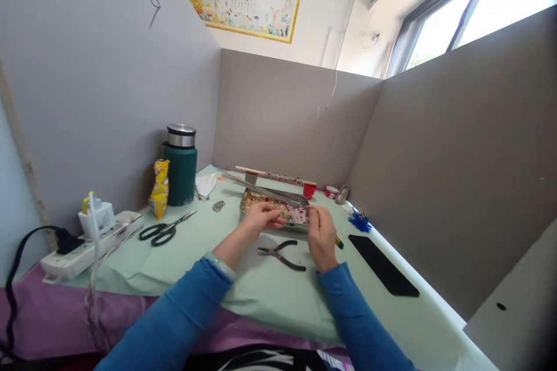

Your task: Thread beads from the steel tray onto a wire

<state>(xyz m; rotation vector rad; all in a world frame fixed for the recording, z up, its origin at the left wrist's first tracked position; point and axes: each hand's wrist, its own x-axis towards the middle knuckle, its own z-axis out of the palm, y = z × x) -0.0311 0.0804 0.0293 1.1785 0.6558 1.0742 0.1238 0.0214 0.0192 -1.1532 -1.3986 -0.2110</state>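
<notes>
Over the near edge of a metal tray (242, 208) of gold, red and clear beads, my left hand (261, 221) has thumb and fingertips pinched together. What it pinches is too small to make out. My right hand (322, 237) is closed at the tray's right end, thumb against forefinger, and its contents cannot be made out either. A long thin grey length (256, 188) with a wider, spoon-like end lies across the tray, close to the right fingertips. Below the hands, pliers (278, 253) with black and red handles rest on the pale green cloth, jaws to the left.
Black-handled scissors (164, 233), a green flask (180, 174), a yellow packet (160, 190) and a white power strip (91, 249) stand left. At the back are a beaded stick (282, 178) and a red cup (309, 191). A black flat strip (383, 265) lies right. Partitions surround the table.
</notes>
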